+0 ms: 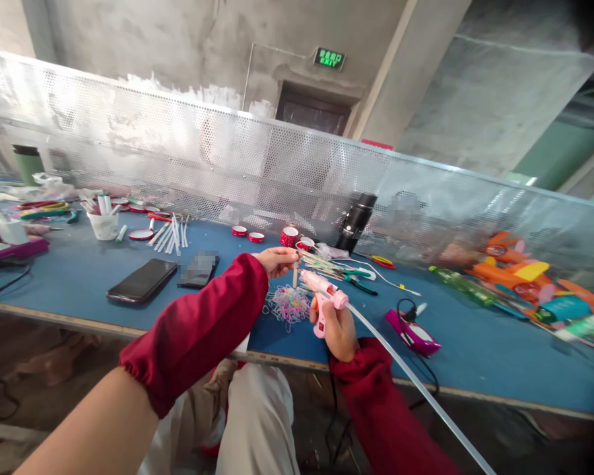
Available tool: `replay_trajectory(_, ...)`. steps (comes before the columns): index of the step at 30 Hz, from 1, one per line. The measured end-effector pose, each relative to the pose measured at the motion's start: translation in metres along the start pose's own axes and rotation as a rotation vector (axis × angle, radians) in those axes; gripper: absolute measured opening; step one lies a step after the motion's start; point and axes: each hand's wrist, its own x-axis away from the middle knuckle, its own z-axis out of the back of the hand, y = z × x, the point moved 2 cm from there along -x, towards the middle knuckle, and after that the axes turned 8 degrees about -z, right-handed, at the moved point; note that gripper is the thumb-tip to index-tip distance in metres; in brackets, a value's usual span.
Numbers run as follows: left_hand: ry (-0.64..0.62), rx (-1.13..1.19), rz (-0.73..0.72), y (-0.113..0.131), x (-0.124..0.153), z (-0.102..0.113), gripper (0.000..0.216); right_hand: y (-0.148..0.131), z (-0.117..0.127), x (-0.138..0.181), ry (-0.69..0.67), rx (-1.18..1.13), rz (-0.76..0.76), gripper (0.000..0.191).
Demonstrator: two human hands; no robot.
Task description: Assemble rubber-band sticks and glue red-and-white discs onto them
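My right hand [337, 326] is wrapped round the grip of a pink hot glue gun [321, 290]; a long clear glue stick [416, 382] trails from its back toward the lower right. My left hand [276, 259] pinches a small thin stick [295, 274] held upright just in front of the gun's nozzle. Both forearms wear dark red sleeve covers. Below the hands, a heap of small coloured elastic bands [288, 303] lies on the blue table [475, 349].
A dark phone [142, 280] and a second flat device [198, 268] lie at left. A white cup of sticks [103, 224], red tape rolls [289, 235], a black cylinder [356, 221], scissors [359, 277] and a magenta tool [414, 332] surround the hands. A perforated metal screen [228, 165] backs the table.
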Motion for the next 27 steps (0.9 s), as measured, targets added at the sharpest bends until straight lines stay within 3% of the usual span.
replay_trajectory(27,0.001,0.005,0.0,-0.0009,-0.0014,0.0014,0.023,0.0006,-0.0004,-0.0006,-0.002,0.017,-0.026,0.053)
